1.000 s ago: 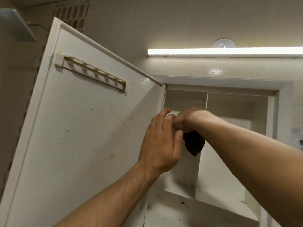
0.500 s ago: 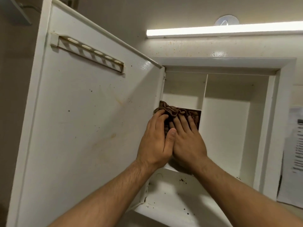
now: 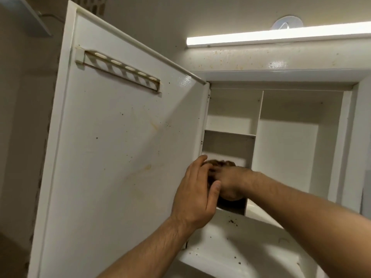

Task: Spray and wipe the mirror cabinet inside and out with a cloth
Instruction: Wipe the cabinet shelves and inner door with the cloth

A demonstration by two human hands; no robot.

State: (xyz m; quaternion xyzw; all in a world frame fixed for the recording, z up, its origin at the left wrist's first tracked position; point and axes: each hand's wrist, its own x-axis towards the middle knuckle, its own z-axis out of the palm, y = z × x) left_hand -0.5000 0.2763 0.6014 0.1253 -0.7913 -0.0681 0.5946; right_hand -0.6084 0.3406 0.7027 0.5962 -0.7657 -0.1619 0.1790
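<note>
Cloth — spread flat a moment ago — now bunched, gripped by right hand; left hand straight-fingered alongside.

Right of the door, the cloth is mostly hidden. Only a brown bunch shows above the right hand and a dark scrap below it. The rest is covered by that hand and by the left hand on the door's side. The right hand is blurred, so whether its fingers curl round the cloth cannot be told. The door's mirror face is turned away, and its lower edge is cut off. Far right of the door, the light and the cabinet run off the picture. Specks right of the door's foot are too small to identify.
</note>
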